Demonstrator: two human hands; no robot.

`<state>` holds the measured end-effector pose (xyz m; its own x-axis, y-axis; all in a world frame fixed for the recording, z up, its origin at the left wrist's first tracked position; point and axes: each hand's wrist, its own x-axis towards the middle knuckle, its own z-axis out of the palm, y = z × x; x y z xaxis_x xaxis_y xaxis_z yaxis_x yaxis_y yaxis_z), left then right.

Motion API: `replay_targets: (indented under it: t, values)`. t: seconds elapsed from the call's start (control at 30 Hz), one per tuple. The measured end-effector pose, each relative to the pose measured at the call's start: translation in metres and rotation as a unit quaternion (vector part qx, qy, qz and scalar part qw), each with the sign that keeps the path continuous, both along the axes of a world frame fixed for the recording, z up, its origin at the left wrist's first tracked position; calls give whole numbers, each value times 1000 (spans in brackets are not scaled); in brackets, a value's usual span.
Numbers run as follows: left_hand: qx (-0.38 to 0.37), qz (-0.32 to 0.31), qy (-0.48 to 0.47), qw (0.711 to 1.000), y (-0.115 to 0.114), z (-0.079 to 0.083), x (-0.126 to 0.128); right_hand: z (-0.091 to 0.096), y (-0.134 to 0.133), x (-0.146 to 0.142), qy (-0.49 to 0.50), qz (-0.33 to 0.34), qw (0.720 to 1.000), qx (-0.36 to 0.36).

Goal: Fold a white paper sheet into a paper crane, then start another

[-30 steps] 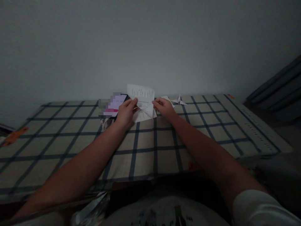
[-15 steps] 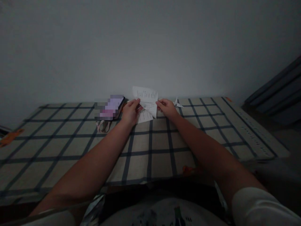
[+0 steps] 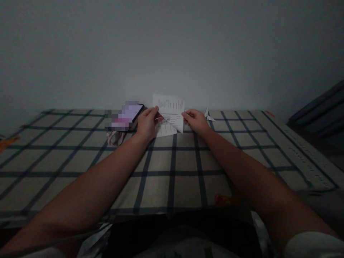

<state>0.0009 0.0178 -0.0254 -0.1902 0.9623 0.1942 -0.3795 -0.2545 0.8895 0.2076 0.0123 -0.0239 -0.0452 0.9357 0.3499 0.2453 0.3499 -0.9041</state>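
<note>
A white printed sheet of paper (image 3: 170, 111) stands half folded at the far side of a checked cloth surface (image 3: 172, 161). My left hand (image 3: 147, 123) pinches its left edge. My right hand (image 3: 195, 121) pinches its right edge. The upper part of the sheet is raised towards the wall, and the lower part lies on the cloth. A small folded white paper figure (image 3: 208, 115) sits just right of my right hand.
A phone with a lit screen (image 3: 126, 116) lies left of my left hand, with a looped strap (image 3: 114, 138) below it. A pale wall rises right behind the cloth. Dark slatted furniture (image 3: 319, 118) stands at the right. An orange scrap (image 3: 6, 142) lies far left.
Both hands keep their pinch on the sheet. The view has shifted slightly, and the sheet and hands sit a little further right than before.
</note>
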Motion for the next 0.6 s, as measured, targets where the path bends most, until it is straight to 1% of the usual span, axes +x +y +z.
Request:
replay_targets:
  t: [0.1, 0.27, 0.37, 0.43, 0.5, 0.53, 0.6]
  values:
    - [8, -5, -27, 1000, 1, -2, 0, 0, 1, 2, -2, -1, 1000, 7]
    - [14, -38, -48, 998, -2, 0, 3, 0, 1, 2, 11, 8, 1000, 7]
    - [-3, -86, -7, 996, -7, 2, 6, 0, 1, 1, 24, 8, 1000, -3]
    - [-14, -130, 26, 991, -11, 1, 8, 1, 1, 1, 30, 7, 999, -6]
    - [-20, -160, 54, 985, -13, -1, 11, 3, 0, 0, 38, 9, 999, -6]
    - [-23, -164, 65, 984, -14, -2, 11, 4, -1, 0, 40, 11, 999, -6]
    - [-24, -153, 83, 984, -14, -4, 11, 6, -3, -1, 35, 14, 999, -9]
